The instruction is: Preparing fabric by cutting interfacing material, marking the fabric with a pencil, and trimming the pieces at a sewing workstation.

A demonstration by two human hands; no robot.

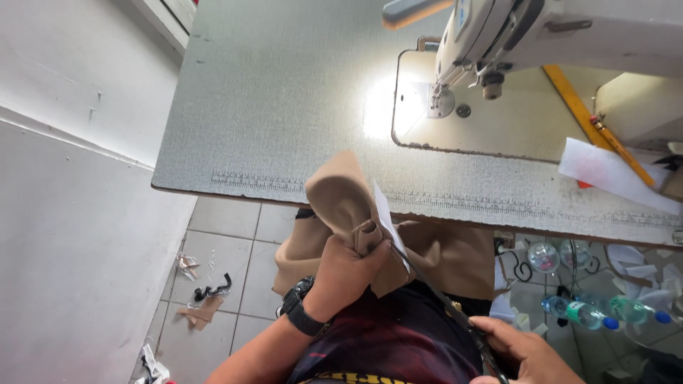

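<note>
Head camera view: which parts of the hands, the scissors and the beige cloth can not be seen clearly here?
- Right hand: cut off by the bottom edge, head view.
- Dark metal scissors: handles hidden inside that hand; blade tips lost behind the white paper piece.
- Left hand: fingertips buried in the folded beige cloth.

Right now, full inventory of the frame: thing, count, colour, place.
Tan fabric piece: 1, beige, bunched at the table's front edge, in the left hand.
White paper strip: 1, white, against the fabric.
Long dark scissors: 1, blades reaching to the fabric.
Industrial sewing machine: 1, white, top right on table.
Grey speckled worktable: 1, centre.
Yellow ruler: 1, right of machine.
Plastic bottles: at least 2, clear with blue caps, floor right.
Fabric scraps: several, tan and black, tiled floor left.
Black wristwatch: 1, left wrist.
Left hand: grip shut on fabric.
Right hand: grip on scissors.
</note>
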